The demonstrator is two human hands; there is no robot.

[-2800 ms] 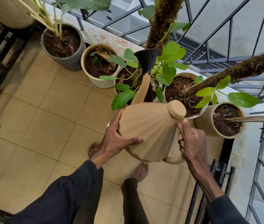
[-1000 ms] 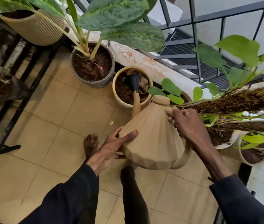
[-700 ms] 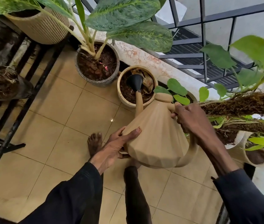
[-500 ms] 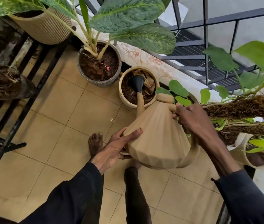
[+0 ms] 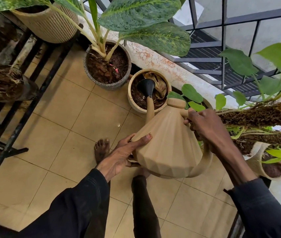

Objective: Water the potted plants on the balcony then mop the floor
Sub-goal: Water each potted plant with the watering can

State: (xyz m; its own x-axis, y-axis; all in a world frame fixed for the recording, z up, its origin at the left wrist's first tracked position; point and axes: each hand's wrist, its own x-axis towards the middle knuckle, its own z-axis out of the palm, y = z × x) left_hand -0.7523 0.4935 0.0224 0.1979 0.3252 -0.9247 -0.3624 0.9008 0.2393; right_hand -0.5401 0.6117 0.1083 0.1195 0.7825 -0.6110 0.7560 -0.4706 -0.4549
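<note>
Two hands bore the can (image 5: 167,146): right hand (image 5: 205,129) gripping its handle (image 5: 205,163), left hand (image 5: 120,157) flat against its side, spout (image 5: 150,107) running forward over the pot (image 5: 130,102) at the floor's (image 5: 59,117) edge.

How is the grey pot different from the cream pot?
The grey pot is bigger and speckled; the cream pot is smaller and plain. The grey pot holds a tall plant with big green leaves; the cream pot shows only a dry brown leaf. The spout of the watering can is over the cream pot, not the grey pot. Both hold dark soil.
</note>
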